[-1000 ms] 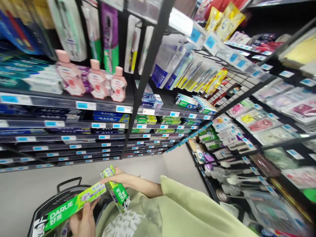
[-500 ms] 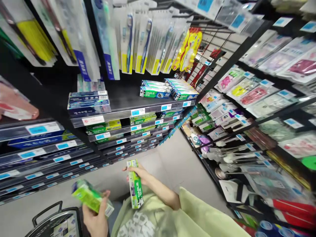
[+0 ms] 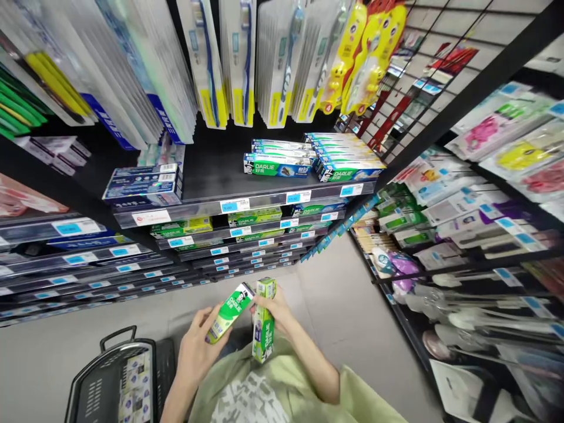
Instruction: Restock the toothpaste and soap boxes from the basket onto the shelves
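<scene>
My left hand (image 3: pixel 200 346) is closed around a green and white Darlie toothpaste box (image 3: pixel 230 311), tilted with its printed face up. Close beside it, my right hand (image 3: pixel 277 308) grips a second green toothpaste box (image 3: pixel 263 329), held nearly upright before my body. The upper ends of the two boxes come close together; whether they touch I cannot tell. Some of the right hand's fingers are hidden behind its box.
Ahead stands a shelf (image 3: pixel 207 176) with Darlie boxes (image 3: pixel 282 165) and blue boxes (image 3: pixel 143 185), under hanging toothbrushes (image 3: pixel 247 64). A black basket (image 3: pixel 94 382) holding a patterned pack (image 3: pixel 136 388) is at lower left. A rack of packaged goods (image 3: pixel 476 235) lines the right.
My left hand has brought its toothpaste box up and right, beside the other box, and turned it to show its front. The view has shifted, so the basket shows more fully.
</scene>
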### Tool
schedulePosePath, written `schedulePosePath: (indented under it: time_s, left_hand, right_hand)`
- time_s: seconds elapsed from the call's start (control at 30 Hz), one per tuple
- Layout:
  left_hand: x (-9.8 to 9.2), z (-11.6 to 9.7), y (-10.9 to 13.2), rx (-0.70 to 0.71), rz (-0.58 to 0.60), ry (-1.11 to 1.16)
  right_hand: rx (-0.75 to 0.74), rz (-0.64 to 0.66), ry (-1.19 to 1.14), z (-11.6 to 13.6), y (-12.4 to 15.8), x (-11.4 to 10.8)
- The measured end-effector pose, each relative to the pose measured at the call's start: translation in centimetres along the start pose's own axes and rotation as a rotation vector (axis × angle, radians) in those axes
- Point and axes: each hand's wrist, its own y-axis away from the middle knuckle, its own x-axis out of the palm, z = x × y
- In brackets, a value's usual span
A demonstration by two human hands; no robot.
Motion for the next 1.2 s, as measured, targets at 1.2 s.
schedulePosePath:
  time_s: [1.2]
  left_hand:
    - [-1.4,-2.4,-0.7,-0.339,-0.335,0.809]
  right_hand:
    - [-0.074,-0.153,-0.118,1.4,1.7,-4.6]
